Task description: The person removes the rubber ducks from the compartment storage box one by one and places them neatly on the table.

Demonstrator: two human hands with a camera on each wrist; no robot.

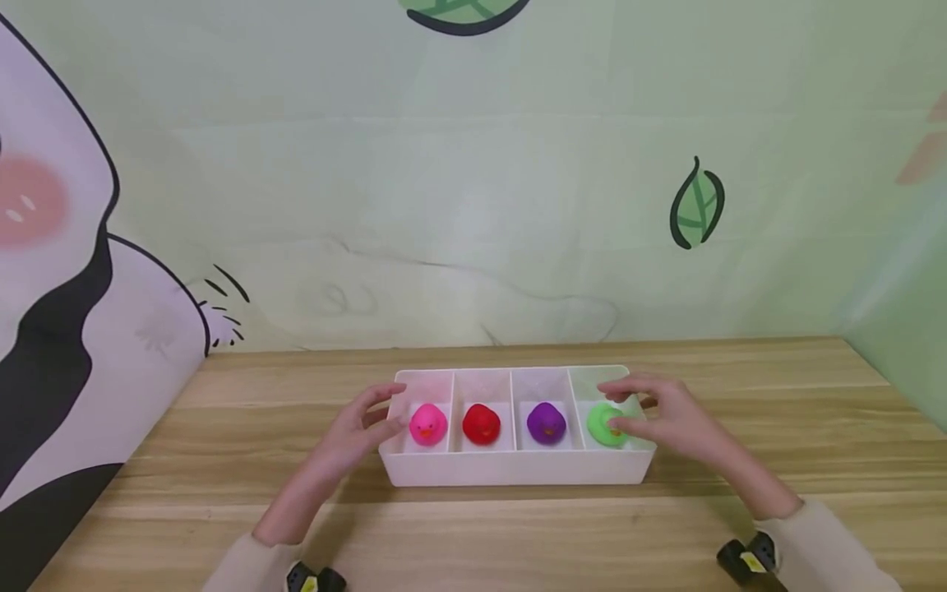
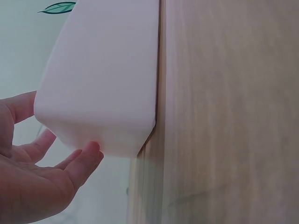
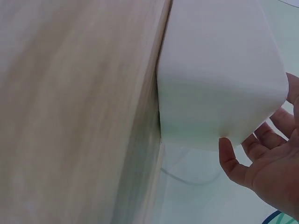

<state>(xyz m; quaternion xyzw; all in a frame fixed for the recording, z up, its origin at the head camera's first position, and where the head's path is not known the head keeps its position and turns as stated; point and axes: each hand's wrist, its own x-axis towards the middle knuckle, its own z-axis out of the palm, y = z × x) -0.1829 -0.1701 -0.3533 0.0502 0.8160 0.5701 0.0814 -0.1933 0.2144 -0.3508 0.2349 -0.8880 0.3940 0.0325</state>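
Note:
A white four-compartment organizer box (image 1: pixel 518 469) stands on the wooden table. From left to right its compartments hold a pink rubber duck (image 1: pixel 427 423), a red one (image 1: pixel 481 424), a purple one (image 1: pixel 546 423) and a light green one (image 1: pixel 602 423). My left hand (image 1: pixel 357 434) holds the box's left end, thumb and forefinger over the rim; in the left wrist view a fingertip (image 2: pixel 93 147) lies against the end wall. At the opposite end my right hand (image 1: pixel 676 418) grips likewise, its thumb overlapping the green duck in the head view. A fingertip (image 3: pixel 224 142) touches the outer wall.
The table (image 1: pixel 473 534) extends in front of the box and to both sides. Behind it hangs a pale green backdrop (image 1: pixel 473 181) printed with leaves and a large cartoon animal (image 1: pixel 148 321) at left. Each sleeve cuff has a small black camera (image 1: pixel 749 559) strapped near it.

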